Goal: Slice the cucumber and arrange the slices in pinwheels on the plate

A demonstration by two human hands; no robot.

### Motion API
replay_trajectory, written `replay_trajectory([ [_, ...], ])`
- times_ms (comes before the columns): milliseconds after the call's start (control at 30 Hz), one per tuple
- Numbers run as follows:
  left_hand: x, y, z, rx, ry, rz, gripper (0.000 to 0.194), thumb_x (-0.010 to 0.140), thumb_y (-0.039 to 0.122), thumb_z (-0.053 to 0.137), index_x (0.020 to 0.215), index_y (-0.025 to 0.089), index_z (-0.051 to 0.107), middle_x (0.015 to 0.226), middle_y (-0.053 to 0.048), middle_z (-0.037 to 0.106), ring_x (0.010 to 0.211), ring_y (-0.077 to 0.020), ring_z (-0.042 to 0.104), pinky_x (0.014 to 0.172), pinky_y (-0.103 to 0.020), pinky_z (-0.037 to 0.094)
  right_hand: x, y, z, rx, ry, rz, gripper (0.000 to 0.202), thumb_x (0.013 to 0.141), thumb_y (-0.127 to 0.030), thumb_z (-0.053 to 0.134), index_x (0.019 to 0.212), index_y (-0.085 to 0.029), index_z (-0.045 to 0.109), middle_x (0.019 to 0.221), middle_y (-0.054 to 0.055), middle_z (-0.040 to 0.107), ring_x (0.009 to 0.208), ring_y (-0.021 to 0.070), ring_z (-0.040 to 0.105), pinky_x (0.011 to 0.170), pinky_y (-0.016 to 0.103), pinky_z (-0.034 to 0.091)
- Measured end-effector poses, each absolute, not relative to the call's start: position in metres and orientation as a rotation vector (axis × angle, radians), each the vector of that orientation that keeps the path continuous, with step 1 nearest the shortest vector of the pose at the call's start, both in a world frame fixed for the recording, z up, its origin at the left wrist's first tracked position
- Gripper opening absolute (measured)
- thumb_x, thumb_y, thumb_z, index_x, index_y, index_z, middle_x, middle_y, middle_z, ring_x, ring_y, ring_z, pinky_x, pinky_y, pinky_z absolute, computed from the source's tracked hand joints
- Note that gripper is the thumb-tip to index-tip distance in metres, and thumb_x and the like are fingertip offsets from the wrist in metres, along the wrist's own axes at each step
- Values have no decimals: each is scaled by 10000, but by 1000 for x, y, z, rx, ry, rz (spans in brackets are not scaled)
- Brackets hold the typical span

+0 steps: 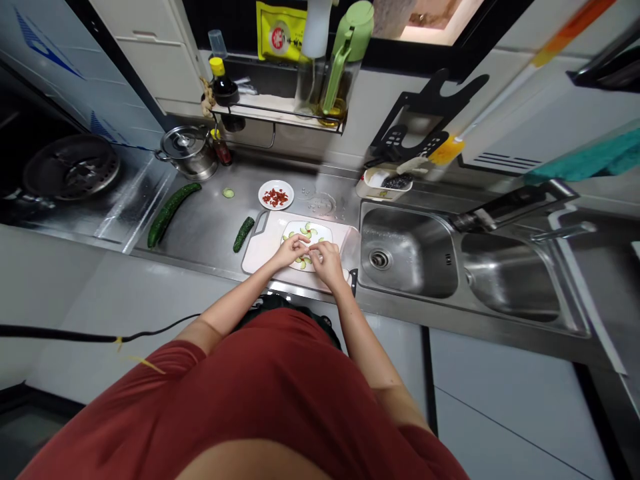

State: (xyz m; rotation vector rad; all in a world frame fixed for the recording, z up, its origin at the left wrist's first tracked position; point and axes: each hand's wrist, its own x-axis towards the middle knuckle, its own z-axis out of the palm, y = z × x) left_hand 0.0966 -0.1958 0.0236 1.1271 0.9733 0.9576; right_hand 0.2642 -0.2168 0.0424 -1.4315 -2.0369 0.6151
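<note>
Over a white plate (323, 227) my left hand (291, 252) and my right hand (326, 260) meet, fingertips pinched close together. Anything between the fingertips is too small to make out. Curved green-edged cucumber slices (307, 230) are arranged around the plate, with small red bits among them. Beneath the plate lies a pale pink cutting board (260, 255). A cut length of cucumber (243, 235) rests left of the board. Behind the board stands a small white dish (275, 183) holding chopped red pieces (275, 197).
A long whole cucumber (171, 212) and a cucumber end (228, 193) lie on the steel counter at left. Behind are a lidded pot (193, 160) and a bottle rack (280, 119). A double sink (410, 250) adjoins the board's right; a wok (73, 167) sits far left.
</note>
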Motion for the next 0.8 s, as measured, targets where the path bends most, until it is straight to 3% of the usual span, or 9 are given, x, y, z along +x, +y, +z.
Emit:
replay_trajectory([
  [567,72,-188,20,1264,1080,962,304,740,308,694,994,166,605,671,20,596,638,-101,572,645,-216,433,247,-207,44,-1416,-2113,595,140,903,-242,495,911,-209,631,946,74,610,969,259,453,859,362,358],
  [800,43,-169,10,1282,1626,1059,205,779,255,608,971,188,635,755,6,614,695,-114,572,691,-228,446,231,-190,33,-1539,-2075,497,132,903,-240,501,920,-213,628,1001,86,608,1008,276,421,860,384,328],
])
